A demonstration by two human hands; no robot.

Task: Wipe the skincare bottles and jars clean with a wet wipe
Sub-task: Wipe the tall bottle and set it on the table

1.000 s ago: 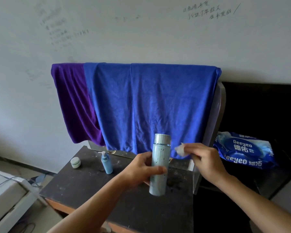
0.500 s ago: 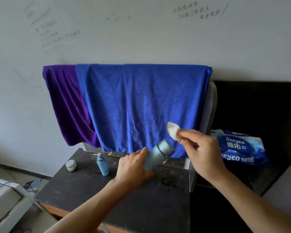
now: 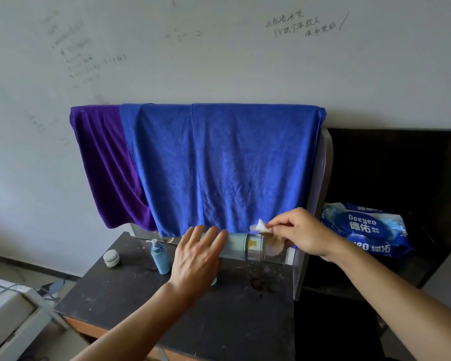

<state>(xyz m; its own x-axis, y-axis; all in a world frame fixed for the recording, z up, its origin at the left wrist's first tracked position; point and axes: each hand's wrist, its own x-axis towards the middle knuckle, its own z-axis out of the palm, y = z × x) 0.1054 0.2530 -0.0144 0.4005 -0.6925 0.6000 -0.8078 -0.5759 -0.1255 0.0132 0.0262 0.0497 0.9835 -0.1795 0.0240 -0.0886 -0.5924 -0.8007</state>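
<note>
Head | left hand [image 3: 195, 259] holds bottle [image 3: 236, 244] sideways | right hand [image 3: 302, 234] pinches wipe [image 3: 260, 226]

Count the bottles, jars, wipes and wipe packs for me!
Bottles: 2, pale blue bottle, blue pump bottle.
Jars: 1, pale green jar.
Wet wipes: 1, white wet wipe.
Wipe packs: 1, blue Deeyeo pack.
Total: 5.

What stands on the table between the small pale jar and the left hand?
In the head view, a light blue pump bottle stands upright there.
</note>
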